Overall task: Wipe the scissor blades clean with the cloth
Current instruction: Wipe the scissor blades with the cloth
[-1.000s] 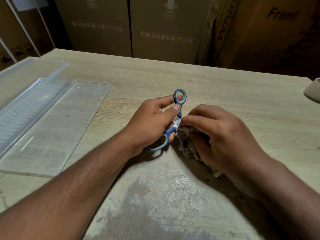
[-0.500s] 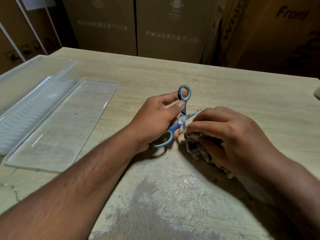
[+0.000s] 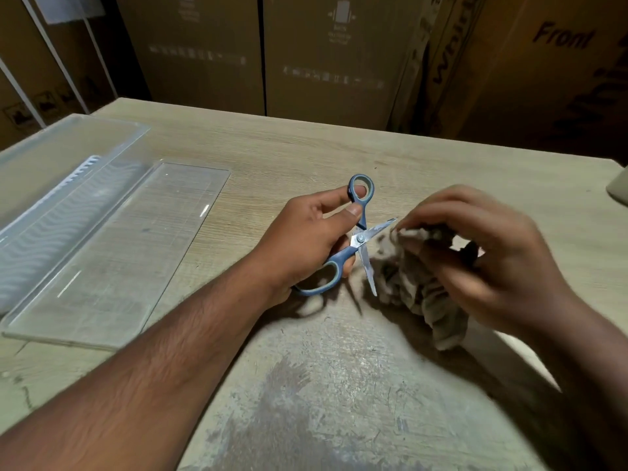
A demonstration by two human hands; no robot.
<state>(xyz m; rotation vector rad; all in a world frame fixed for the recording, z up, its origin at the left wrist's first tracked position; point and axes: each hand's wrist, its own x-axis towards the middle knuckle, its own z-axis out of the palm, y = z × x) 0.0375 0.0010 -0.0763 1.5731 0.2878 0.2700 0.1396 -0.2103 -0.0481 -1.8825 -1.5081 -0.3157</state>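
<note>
- The blue-handled steel scissors (image 3: 356, 239) sit at table centre, blades spread toward 2 and 5 o'clock.
- The left hand (image 3: 306, 239) grips the handles, fingers curled around them.
- The right hand (image 3: 482, 253), blurred, pinches the crumpled grey-brown cloth (image 3: 418, 287) at 3 o'clock of the blades.
- Judgement: stiff, light, sharp-edged scissors; hold them by the handles. The limp cloth should fold over each blade's flat.

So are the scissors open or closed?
Open. The scissors in the left hand have two blades spread apart in a V.
</note>
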